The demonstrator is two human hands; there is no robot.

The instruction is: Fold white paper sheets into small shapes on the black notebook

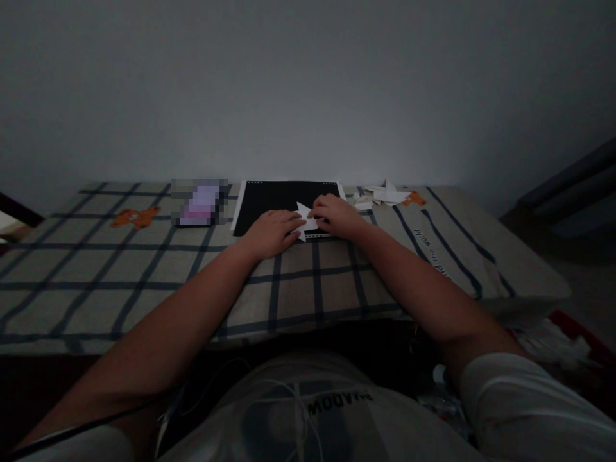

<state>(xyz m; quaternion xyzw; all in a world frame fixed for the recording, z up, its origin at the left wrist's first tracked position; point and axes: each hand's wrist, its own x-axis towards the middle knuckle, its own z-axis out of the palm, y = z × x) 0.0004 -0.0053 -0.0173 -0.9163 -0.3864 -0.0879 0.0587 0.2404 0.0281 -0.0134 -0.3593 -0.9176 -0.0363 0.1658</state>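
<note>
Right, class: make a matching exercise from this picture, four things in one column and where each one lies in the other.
Things:
1. white folded paper
2. black board
3. heap of folded paper shapes
4. orange bear print

Places:
A. far left of the checked cloth
B. under both hands
C. right of the board, near the wall
D. middle, beneath the paper

Pairs: 1-B, 2-D, 3-C, 4-A
</note>
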